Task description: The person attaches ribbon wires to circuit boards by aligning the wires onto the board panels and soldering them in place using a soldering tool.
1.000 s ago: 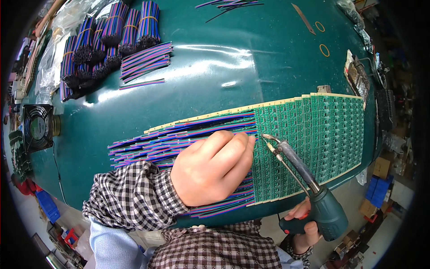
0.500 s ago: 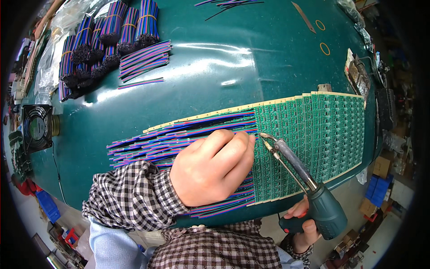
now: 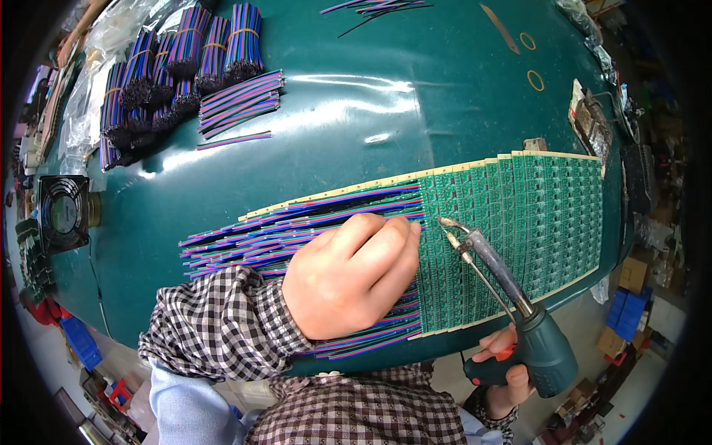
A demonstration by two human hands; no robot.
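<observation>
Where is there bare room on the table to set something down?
Widest: the table between loose wires, rubber bands and boards. Smaller: between the fan and board wires. Crowded: the far-left bundles, and the boards around left hand and iron.

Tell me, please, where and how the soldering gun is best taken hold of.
Best, I think, by its dark handle, coming from the near side: it juts out leftward from the green body, with a red trigger beside it, while the metal barrel and tip point away over the circuit boards and may be hot.
</observation>
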